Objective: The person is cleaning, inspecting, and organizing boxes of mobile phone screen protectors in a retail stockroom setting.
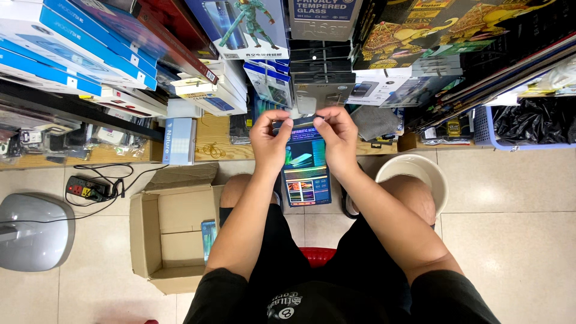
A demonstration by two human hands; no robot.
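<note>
I sit on a red stool point(317, 255) facing low shelves. Both my hands are raised in front of me, gripping the top edge of a flat blue printed package point(306, 171) that hangs down between my knees. My left hand point(269, 139) pinches the package's upper left corner. My right hand point(338, 137) pinches its upper right corner. A small pale tab point(306, 105) shows just above the fingertips; I cannot tell whether it belongs to the package.
An open cardboard box point(157, 234) stands on the tiled floor at my left, with a blue packet point(207, 237) inside. A white bucket point(420, 173) is by my right knee. Stacked boxes fill the wooden shelf point(211, 144). A power strip point(87, 188) and a grey appliance point(33, 231) lie far left.
</note>
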